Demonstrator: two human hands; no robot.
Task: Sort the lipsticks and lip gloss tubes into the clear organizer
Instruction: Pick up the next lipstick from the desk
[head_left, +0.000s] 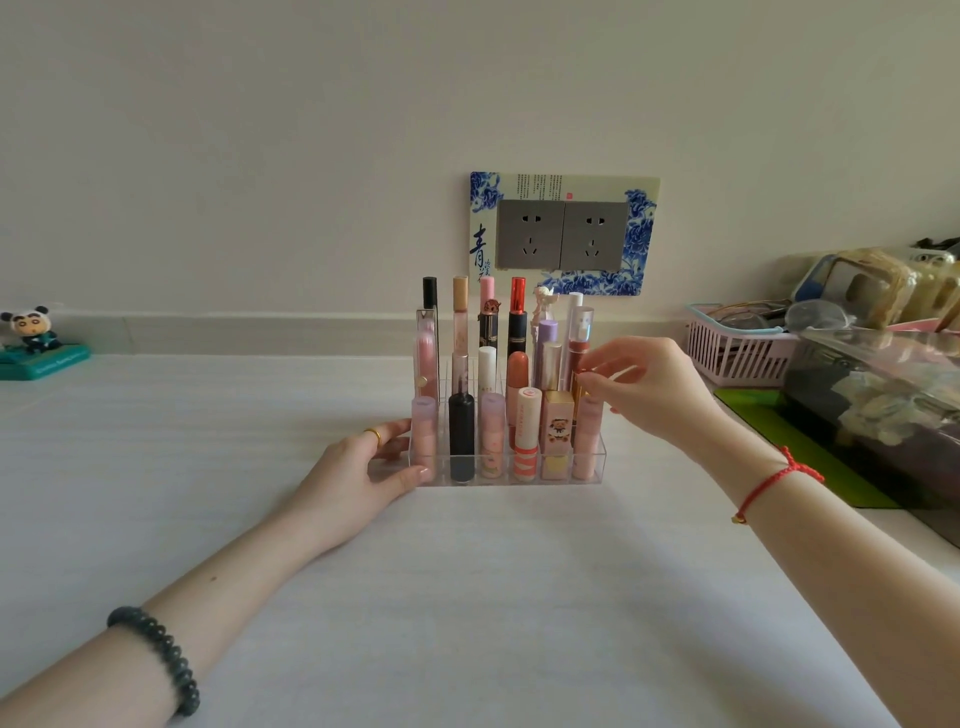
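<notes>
Head view. The clear organizer (597, 465) stands mid-counter (467, 597), in front of a wall socket (561, 234). Its stepped rows are almost full of upright lipsticks and lip gloss tubes, tall ones far and short ones near.

The left hand (363, 467) holds the organizer's left end: the thumb lies against the near left corner and the other fingers wrap the left wall, bracing the tray. The right hand (654, 387) is at the right end of a middle row, where its thumb and forefinger fingers (605, 356) pinch the top of a gold-capped lipstick (576, 389). The lower part of that tube is hidden behind the near row, so how deep it sits in its cell cannot be told.

Handling, as a judgement: the tube is small, light and rigid, with a smooth, probably slippery metallic shell. A pinch high on the cap suits a straight vertical drop into a narrow cell. A loose cap could come away from its base if pulled upward.

The organizer looks like thin hard plastic, light even when loaded and apt to slide or tip on the smooth counter, so the bracing grip on its end wall is apt. Neighbouring tubes stand close together; a sideways nudge could knock them over.

A pink basket (737, 353) lies far right and a panda figurine (34, 332) far left.
</notes>
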